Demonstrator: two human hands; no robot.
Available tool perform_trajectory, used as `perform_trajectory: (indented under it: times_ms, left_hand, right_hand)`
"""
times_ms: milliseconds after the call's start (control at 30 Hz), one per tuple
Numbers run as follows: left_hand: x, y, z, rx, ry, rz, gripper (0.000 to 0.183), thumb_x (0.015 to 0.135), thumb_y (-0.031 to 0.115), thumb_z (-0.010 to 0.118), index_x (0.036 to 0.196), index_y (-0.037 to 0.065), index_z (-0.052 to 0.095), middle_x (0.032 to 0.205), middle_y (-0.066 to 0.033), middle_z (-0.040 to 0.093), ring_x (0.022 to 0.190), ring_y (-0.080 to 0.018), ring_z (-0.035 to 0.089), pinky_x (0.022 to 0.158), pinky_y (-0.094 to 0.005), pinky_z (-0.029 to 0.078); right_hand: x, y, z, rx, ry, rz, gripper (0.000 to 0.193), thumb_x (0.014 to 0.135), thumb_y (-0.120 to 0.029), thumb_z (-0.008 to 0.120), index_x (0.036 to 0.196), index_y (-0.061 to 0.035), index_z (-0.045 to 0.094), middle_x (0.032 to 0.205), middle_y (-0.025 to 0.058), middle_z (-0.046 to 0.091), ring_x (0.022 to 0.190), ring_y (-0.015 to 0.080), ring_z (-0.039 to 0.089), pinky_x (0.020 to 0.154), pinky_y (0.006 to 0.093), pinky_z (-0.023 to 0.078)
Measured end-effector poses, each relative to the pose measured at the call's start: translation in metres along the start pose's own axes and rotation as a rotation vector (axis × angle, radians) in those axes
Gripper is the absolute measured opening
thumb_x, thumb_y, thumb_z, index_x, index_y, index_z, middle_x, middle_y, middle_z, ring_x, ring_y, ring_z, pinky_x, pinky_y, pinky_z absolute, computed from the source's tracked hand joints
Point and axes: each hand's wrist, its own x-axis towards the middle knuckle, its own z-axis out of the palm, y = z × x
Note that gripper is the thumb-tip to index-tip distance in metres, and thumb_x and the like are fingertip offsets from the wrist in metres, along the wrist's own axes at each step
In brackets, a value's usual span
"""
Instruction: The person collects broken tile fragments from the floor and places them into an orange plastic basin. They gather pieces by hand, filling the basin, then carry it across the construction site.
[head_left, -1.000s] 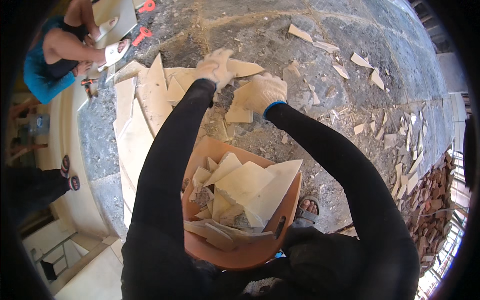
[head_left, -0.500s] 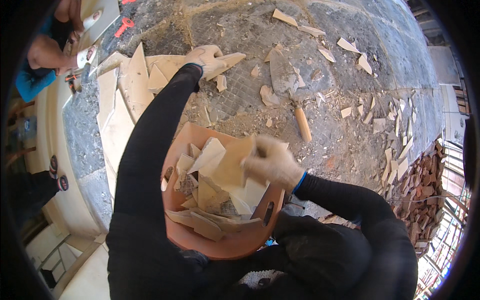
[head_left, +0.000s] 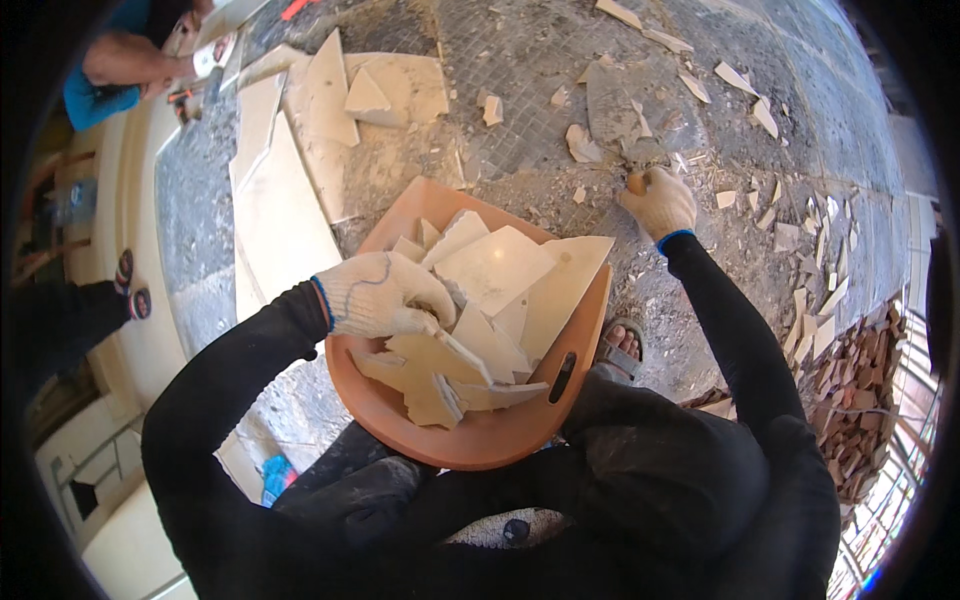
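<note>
While the left gloved hand [head_left: 383, 294] half a second ago held a pointed shard out over the floor at eleven o'clock, it now lies over the orange-brown tub [head_left: 458, 452], between nine and ten o'clock from the tub's middle. Its fingers are bent together, their tips against the thick broken edge of a cream tile shard [head_left: 432, 358]; whether they pinch it or merely touch it, I cannot tell. That shard lies at the near side of the heap inside the tub, toward seven o'clock.

The right gloved hand [head_left: 660, 206], which was carrying a piece above the tub, has gone out to the floor at two o'clock. It is now closed around the handle of a trowel [head_left: 612, 108] that lay free in the earlier view; the grey blade points away toward eleven o'clock from the fist, flat near the ground.

At ten o'clock the large cream slabs [head_left: 290, 205] lie overlapping as before, with a small triangular piece [head_left: 367, 92] on top. The pointed shard is gone from beside them, while a small chip [head_left: 493, 110] stays on the floor at twelve o'clock. A sandalled foot [head_left: 622, 345] shows at three o'clock, just beside the tub.
</note>
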Motion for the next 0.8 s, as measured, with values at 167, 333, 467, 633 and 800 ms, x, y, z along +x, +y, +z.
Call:
perform_trajectory:
  times_ms: [167, 333, 467, 633, 800]
  left_hand:
    - [0.015, -0.025, -0.003, 0.312, 0.453, 0.121, 0.045, 0.087, 0.024, 0.078, 0.13, 0.01, 0.073, 0.127, -0.0158, 0.073, 0.117, -0.0342, 0.069, 0.1, -0.045, 0.054]
    - [0.071, -0.036, -0.011, 0.369, 0.87, -0.209, 0.096, 0.091, 0.046, 0.076, 0.166, 0.004, 0.033, 0.159, -0.0275, 0.049, 0.144, -0.0406, 0.054, 0.118, -0.0486, 0.045]
    - [0.164, -0.041, -0.015, 0.571, 1.082, -0.131, 0.112, 0.093, 0.062, 0.072, 0.168, -0.004, 0.021, 0.172, -0.0297, 0.029, 0.159, -0.0452, 0.029, 0.131, -0.0525, 0.023]
    - [0.261, -0.049, -0.023, 0.398, 1.307, -0.275, 0.107, 0.102, 0.067, 0.055, 0.171, -0.002, 0.012, 0.174, -0.0315, 0.023, 0.161, -0.0477, 0.022, 0.13, -0.0603, 0.018]
    - [0.308, -0.048, -0.007, 0.228, 1.441, -0.293, 0.096, 0.106, 0.065, 0.044, 0.169, -0.004, 0.021, 0.172, -0.0308, 0.028, 0.16, -0.0487, 0.024, 0.13, -0.0598, 0.017]
  right_hand:
    - [0.015, 0.042, 0.002, 0.445, 0.175, 0.183, 0.048, 0.082, -0.043, 0.076, 0.111, -0.0051, 0.069, 0.1, 0.0246, 0.075, 0.099, 0.0459, 0.072, 0.085, 0.0519, 0.055]
    - [0.065, 0.1, -0.043, 0.038, 0.247, 0.216, 0.037, 0.095, -0.028, 0.059, 0.123, -0.0069, 0.07, 0.11, 0.0274, 0.075, 0.106, 0.0472, 0.072, 0.09, 0.0567, 0.056]
    - [0.087, 0.112, -0.052, 0.024, 0.052, 0.087, 0.034, 0.092, -0.029, 0.063, 0.111, -0.0033, 0.074, 0.108, 0.0265, 0.076, 0.105, 0.0471, 0.073, 0.093, 0.0557, 0.057]
    - [0.038, 0.054, -0.029, 0.124, -0.198, -0.049, 0.034, 0.088, -0.025, 0.065, 0.111, -0.002, 0.075, 0.107, 0.0243, 0.077, 0.101, 0.0446, 0.074, 0.092, 0.054, 0.059]
    - [-0.033, -0.025, -0.007, 0.281, -0.286, -0.084, 0.033, 0.09, -0.027, 0.068, 0.111, -0.0008, 0.066, 0.103, 0.027, 0.075, 0.105, 0.0467, 0.072, 0.09, 0.0548, 0.057]
